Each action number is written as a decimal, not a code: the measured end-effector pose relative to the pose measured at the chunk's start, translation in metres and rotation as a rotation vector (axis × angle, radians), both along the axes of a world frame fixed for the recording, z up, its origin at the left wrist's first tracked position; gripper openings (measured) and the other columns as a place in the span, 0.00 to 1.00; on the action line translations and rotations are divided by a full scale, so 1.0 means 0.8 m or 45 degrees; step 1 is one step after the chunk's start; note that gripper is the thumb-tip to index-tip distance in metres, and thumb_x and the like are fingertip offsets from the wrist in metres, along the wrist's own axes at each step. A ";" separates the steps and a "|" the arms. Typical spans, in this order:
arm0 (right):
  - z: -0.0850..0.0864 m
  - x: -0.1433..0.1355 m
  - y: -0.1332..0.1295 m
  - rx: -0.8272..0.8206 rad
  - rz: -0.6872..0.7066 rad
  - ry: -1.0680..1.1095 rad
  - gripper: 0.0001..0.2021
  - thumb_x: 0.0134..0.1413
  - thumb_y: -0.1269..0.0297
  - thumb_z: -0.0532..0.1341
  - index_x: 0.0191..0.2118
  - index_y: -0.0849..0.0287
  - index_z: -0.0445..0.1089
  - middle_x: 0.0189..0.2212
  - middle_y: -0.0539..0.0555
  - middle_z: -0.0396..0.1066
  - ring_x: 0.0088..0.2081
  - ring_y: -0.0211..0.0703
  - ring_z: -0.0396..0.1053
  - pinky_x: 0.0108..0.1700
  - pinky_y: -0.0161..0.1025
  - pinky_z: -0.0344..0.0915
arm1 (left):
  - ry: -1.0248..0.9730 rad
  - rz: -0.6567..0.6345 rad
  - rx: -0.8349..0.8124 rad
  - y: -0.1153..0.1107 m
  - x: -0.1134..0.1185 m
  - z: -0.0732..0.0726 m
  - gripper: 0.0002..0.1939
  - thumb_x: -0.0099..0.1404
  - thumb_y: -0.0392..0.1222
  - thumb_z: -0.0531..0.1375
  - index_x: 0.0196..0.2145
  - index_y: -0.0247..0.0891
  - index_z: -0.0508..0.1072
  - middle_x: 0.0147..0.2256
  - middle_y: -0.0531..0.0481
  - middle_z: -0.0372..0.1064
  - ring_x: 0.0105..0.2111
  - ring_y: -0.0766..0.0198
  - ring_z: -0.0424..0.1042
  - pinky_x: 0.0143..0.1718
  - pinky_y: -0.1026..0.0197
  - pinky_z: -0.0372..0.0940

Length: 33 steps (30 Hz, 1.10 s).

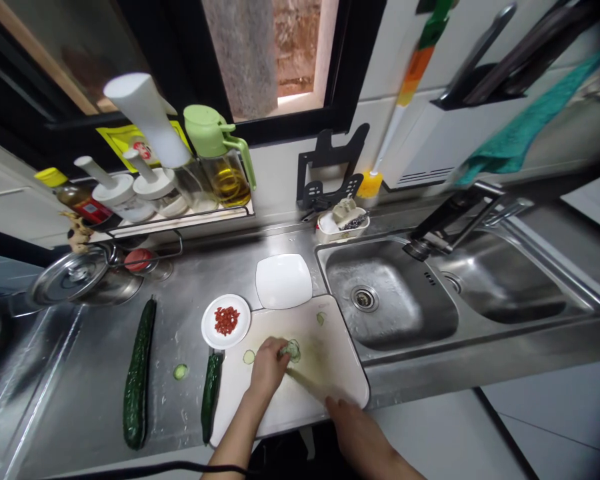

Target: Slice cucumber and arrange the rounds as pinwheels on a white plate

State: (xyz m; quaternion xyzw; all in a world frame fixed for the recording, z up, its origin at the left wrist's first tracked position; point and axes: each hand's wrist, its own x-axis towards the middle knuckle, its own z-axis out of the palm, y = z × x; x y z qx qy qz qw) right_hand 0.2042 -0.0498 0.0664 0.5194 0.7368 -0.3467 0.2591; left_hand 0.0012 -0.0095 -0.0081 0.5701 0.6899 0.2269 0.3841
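My left hand [270,365] is over the middle of the white cutting board [300,413], its fingers closed on a small stack of cucumber slices [293,351]. To the right, my right hand [354,428] is closed around the handle end of a knife. The knife's blade [307,385] is smeared by motion and points toward the slices; its handle is hidden in the hand. A single cucumber slice [249,357] lies on the board left of my left hand. A thin green piece [321,319] is near the board's top right corner.
One piece of cucumber [211,397] lies along the board's left edge, a whole cucumber [139,380] farther left, a cut end [180,371] between them. Behind the board are a plate of red berries [227,321] and a white dish [283,281]. A double sink [395,300] is at right.
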 end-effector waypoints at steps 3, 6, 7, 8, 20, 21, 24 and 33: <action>0.006 -0.002 0.002 -0.018 0.010 -0.011 0.27 0.51 0.83 0.43 0.54 0.63 0.64 0.44 0.62 0.71 0.44 0.49 0.70 0.42 0.39 0.64 | 0.005 0.004 -0.001 0.001 0.002 -0.004 0.11 0.54 0.31 0.57 0.35 0.38 0.75 0.33 0.48 0.69 0.36 0.62 0.68 0.41 0.60 0.61; 0.006 -0.002 0.002 -0.012 0.002 0.008 0.26 0.51 0.84 0.44 0.52 0.62 0.65 0.43 0.62 0.72 0.43 0.50 0.71 0.41 0.39 0.65 | 0.040 0.038 0.008 0.001 0.004 -0.005 0.09 0.52 0.30 0.57 0.32 0.38 0.73 0.31 0.50 0.68 0.34 0.63 0.67 0.38 0.61 0.60; 0.005 -0.001 0.002 -0.006 -0.002 0.004 0.26 0.50 0.84 0.44 0.51 0.62 0.66 0.43 0.62 0.72 0.43 0.50 0.71 0.41 0.40 0.65 | 0.051 0.048 0.012 0.001 0.005 -0.004 0.08 0.52 0.30 0.57 0.30 0.38 0.72 0.30 0.51 0.67 0.33 0.64 0.66 0.37 0.62 0.60; 0.003 -0.001 0.001 0.002 -0.005 0.003 0.26 0.50 0.84 0.44 0.51 0.62 0.66 0.43 0.62 0.72 0.43 0.51 0.71 0.41 0.41 0.65 | 0.056 0.057 0.016 0.001 0.006 -0.003 0.07 0.52 0.30 0.57 0.29 0.38 0.71 0.29 0.51 0.67 0.31 0.64 0.65 0.36 0.63 0.59; 0.008 -0.001 0.008 -0.039 -0.025 0.022 0.27 0.49 0.83 0.43 0.52 0.62 0.65 0.43 0.61 0.72 0.43 0.50 0.71 0.40 0.39 0.64 | -0.147 0.255 -0.113 -0.014 -0.006 -0.002 0.04 0.53 0.36 0.54 0.25 0.38 0.70 0.21 0.57 0.65 0.24 0.70 0.64 0.28 0.69 0.57; 0.007 -0.001 0.008 -0.042 -0.033 0.025 0.27 0.50 0.83 0.43 0.52 0.62 0.65 0.42 0.61 0.72 0.43 0.49 0.71 0.40 0.39 0.64 | -0.131 0.289 -0.130 -0.017 -0.011 -0.002 0.05 0.53 0.37 0.54 0.25 0.38 0.70 0.21 0.57 0.65 0.23 0.69 0.64 0.28 0.69 0.57; 0.002 0.002 0.007 -0.033 -0.034 0.025 0.26 0.50 0.82 0.44 0.50 0.60 0.66 0.42 0.59 0.72 0.42 0.48 0.71 0.38 0.37 0.63 | -0.060 0.368 -0.175 -0.028 -0.023 -0.002 0.06 0.53 0.39 0.55 0.25 0.38 0.72 0.20 0.57 0.67 0.23 0.69 0.65 0.28 0.69 0.58; 0.007 -0.014 0.012 0.078 0.073 0.026 0.26 0.49 0.84 0.43 0.50 0.62 0.66 0.41 0.59 0.72 0.42 0.48 0.70 0.40 0.38 0.62 | 0.049 0.418 -0.154 -0.042 -0.024 -0.006 0.10 0.56 0.39 0.54 0.30 0.40 0.76 0.25 0.54 0.74 0.26 0.66 0.70 0.31 0.67 0.60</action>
